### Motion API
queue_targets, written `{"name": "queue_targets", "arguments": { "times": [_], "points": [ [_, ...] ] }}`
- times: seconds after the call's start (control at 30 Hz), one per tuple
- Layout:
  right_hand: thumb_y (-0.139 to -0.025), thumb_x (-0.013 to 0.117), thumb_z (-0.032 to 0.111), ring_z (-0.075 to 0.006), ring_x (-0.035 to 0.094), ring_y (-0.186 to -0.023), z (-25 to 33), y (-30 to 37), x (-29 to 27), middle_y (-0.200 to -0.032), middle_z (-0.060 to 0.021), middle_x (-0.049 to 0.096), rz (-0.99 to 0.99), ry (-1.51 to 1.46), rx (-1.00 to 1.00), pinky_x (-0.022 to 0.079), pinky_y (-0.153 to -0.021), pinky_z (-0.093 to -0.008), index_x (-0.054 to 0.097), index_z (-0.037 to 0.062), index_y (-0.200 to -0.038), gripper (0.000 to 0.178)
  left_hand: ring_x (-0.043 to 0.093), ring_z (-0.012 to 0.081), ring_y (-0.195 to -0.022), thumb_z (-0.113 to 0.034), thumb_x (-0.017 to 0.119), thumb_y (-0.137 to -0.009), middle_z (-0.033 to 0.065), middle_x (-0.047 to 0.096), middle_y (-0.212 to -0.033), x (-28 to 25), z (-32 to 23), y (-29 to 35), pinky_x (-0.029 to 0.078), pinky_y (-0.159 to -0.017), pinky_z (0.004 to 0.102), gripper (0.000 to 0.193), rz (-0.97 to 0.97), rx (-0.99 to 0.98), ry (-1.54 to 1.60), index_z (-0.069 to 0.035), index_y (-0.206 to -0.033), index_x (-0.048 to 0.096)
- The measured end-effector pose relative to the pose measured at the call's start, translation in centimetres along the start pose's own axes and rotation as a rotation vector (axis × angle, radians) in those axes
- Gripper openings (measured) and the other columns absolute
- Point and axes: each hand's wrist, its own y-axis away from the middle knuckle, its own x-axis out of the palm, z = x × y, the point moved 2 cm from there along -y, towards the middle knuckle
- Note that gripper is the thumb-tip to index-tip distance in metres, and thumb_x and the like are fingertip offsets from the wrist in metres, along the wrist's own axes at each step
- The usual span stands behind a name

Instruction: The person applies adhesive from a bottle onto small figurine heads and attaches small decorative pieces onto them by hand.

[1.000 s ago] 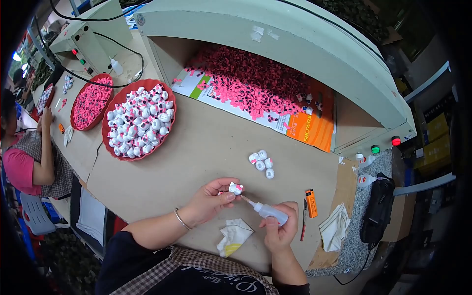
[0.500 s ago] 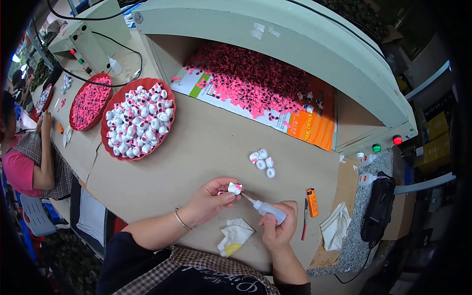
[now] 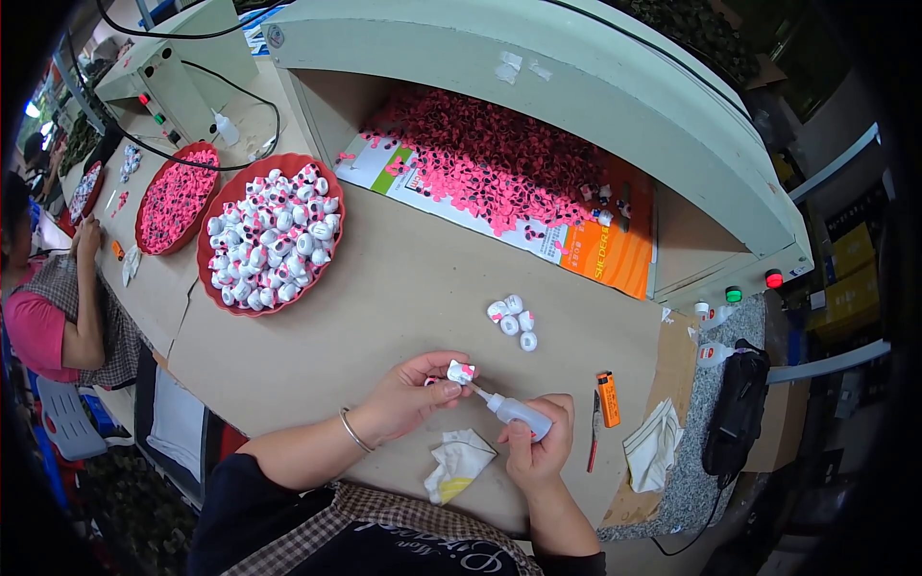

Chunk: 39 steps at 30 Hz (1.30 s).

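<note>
Between its thumb and fingers, my left hand (image 3: 408, 396) pinches a small white figurine head (image 3: 461, 371) with a pink mark. Another small pink-and-white piece shows partly by those fingers. My right hand (image 3: 540, 446) grips a squeeze bottle (image 3: 521, 415) with a thin nozzle. The nozzle tip is at the figurine head, by my left fingertips; whether they touch I cannot tell. Several white figurine heads (image 3: 513, 320) lie loose on the table beyond my hands. A crumpled white cloth (image 3: 461, 464) with a yellow patch lies between my forearms.
A red scalloped bowl (image 3: 338, 226) of white heads stands left, beside another red bowl (image 3: 140, 228) of pink pieces. Pink pieces (image 3: 480, 182) heap under a pale hooded cabinet (image 3: 538, 58). An orange box cutter (image 3: 609, 398) lies right, near a folded cloth (image 3: 655, 444). A co-worker (image 3: 58, 317) sits left.
The squeeze bottle and my right hand have shifted slightly to the left. My left hand keeps its hold on the figurine head, which has barely moved.
</note>
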Motion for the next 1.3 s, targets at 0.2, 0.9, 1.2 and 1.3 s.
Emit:
{"name": "queue_targets", "arguments": {
  "times": [0.2,0.9,1.2,1.3],
  "points": [
    [-0.083,0.049,0.015,-0.0099,0.047,-0.05,0.06,0.04,-0.16,-0.084,-0.0116,0.039,0.013,-0.013,0.02,0.041,-0.039,-0.019,0.043,-0.0035,-0.089,0.02,0.054,0.0127,-0.091,0.0,0.051,-0.081,0.0037,0.054,-0.101,0.0,0.04,-0.11,0.045,-0.073,0.0217,0.034,-0.009,0.002,-0.004,-0.006,-0.115,0.047],
    [-0.084,0.048,0.016,-0.0109,0.048,-0.053,-0.06,0.19,-0.11,-0.085,-0.01,0.037,0.0,-0.085,0.071,0.043,-0.04,-0.0196,0.042,-0.0041,-0.089,0.022,0.055,0.0124,-0.088,-0.003,0.055,-0.08,0.0037,0.055,-0.098,0.02,0.13,-0.05,0.046,-0.07,0.0218,0.032,-0.021,0.085,-0.071,-0.005,-0.112,0.048],
    [-0.084,0.049,0.016,-0.0103,0.048,-0.049,-0.24,0.29,0.34,-0.084,-0.0102,0.038,-0.013,-0.07,0.082,0.042,-0.039,-0.0192,0.042,-0.0035,-0.088,0.021,0.055,0.0116,-0.085,-0.003,0.055,-0.08,0.0044,0.056,-0.096,0.09,0.35,0.06,0.046,-0.071,0.0226,0.034,-0.016,0.082,-0.16,-0.005,-0.113,0.048],
    [-0.084,0.049,0.016,-0.0098,0.048,-0.048,-0.13,0.14,0.44,-0.084,-0.0102,0.039,-0.006,-0.068,0.073,0.041,-0.039,-0.019,0.043,-0.0032,-0.087,0.02,0.055,0.0106,-0.085,-0.005,0.056,-0.08,0.0035,0.056,-0.096,0.04,0.28,0.09,0.046,-0.073,0.0227,0.035,-0.021,0.083,-0.197,-0.005,-0.114,0.048]
  ]
}}
